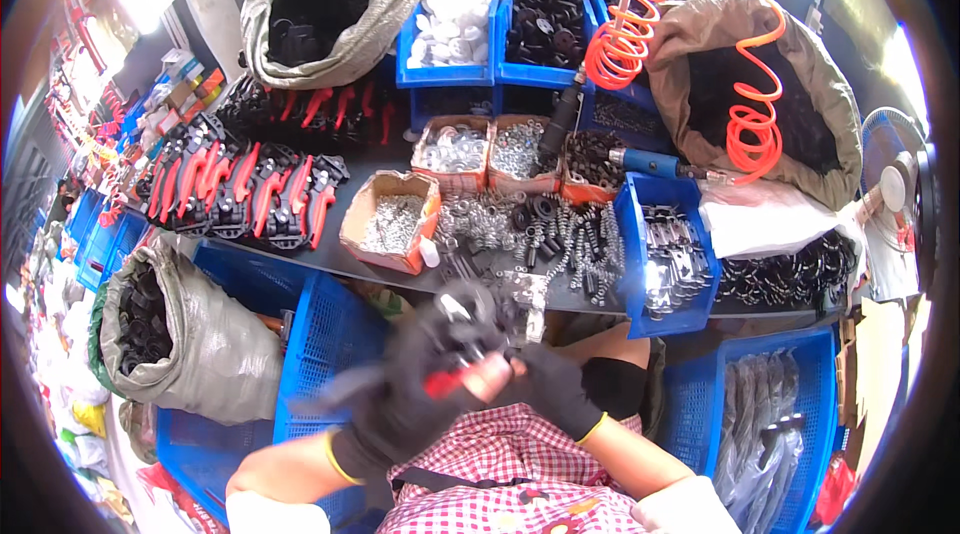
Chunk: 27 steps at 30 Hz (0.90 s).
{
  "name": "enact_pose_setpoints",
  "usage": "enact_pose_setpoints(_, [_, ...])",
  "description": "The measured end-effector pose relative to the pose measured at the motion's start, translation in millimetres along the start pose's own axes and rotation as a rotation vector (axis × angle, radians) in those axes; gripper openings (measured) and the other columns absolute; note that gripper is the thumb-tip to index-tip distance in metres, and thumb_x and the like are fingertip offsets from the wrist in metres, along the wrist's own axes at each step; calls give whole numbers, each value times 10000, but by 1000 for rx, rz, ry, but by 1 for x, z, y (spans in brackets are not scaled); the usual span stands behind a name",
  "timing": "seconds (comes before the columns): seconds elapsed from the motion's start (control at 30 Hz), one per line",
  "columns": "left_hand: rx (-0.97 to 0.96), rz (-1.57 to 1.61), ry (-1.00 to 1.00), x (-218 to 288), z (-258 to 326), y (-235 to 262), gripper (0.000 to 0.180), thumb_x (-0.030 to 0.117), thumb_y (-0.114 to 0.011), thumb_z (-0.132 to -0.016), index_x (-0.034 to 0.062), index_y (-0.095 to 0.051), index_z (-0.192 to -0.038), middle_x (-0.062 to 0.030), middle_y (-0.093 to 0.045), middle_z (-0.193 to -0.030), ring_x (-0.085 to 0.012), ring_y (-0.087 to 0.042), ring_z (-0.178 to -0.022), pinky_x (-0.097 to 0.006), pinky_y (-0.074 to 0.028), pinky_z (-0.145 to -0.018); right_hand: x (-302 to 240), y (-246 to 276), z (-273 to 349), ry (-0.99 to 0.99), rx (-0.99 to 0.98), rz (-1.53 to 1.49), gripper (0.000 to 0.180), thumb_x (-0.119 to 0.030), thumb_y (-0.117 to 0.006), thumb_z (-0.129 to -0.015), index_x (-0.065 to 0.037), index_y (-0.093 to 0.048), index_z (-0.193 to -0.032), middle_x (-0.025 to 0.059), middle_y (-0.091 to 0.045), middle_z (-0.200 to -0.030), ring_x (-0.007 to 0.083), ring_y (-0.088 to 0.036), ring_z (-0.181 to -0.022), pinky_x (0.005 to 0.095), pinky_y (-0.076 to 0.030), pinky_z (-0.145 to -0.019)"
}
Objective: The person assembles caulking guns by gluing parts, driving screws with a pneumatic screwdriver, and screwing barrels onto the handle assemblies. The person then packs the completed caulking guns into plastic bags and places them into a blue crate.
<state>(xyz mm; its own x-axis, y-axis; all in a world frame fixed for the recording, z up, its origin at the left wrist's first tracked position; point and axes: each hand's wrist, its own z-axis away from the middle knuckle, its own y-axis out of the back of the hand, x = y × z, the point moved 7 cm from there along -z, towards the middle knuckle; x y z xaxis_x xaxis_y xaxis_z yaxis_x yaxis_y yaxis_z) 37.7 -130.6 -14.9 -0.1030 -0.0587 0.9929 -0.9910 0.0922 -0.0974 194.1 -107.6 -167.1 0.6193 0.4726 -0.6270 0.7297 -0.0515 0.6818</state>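
Low in the middle of the frame, both gloved hands meet close to the chest over a red-checked apron [520,454]. The left hand [405,399], in a black glove, comes up from the lower left with the forearm angled inward; its fingers curl around a black tool with a red handle [447,374], though motion blur hides the exact grip. The right hand [545,384], also in a black glove, reaches in from the lower right with the elbow bent, its fingers pinched on the same tool at its right side. The two hands touch through the piece. Just above them, at the near edge of the dark workbench [330,259], lies a heap of loose bolts and nuts [540,229]. A blue bin of metal parts [668,259] sits to the right, and rows of red-handled assemblies [250,189] fill the left.
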Motion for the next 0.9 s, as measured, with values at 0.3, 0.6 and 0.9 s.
enact_pose_setpoints(0.3, [-377, -1909, -1438, -132, 102, -81, 332, 138, -602, -807, -16, -603, -1102, -134, -590, -926, -279, -619, -941, -393, -558, -807, 84, -121, 61, -308, -695, -8, 288, -341, -575, -878, -120, -675, -1034, 138, -699, -1032, 330, -675, -940, 437, -524, -784])
enact_pose_setpoints(0.6, [-765, -1392, -613, -205, 27, -92, 79, 88, -572, -809, 85, -581, -730, -62, -569, -731, -211, -574, -671, -352, -455, -547, 80, -13, -10, -108, -798, 120, 238, -239, -610, -883, -63, -684, -1025, 189, -683, -897, 332, -676, -831, 422, -520, -724])
enact_pose_setpoints(0.9, [-1198, -781, -295, -187, 2, -39, 242, 159, -607, -853, 63, -638, -1073, -124, -648, -939, -295, -645, -888, -427, -526, -742, 96, 38, -121, -444, -231, 612, 182, -239, -706, -782, -74, -637, -815, 147, -656, -745, 366, -655, -720, 460, -502, -612])
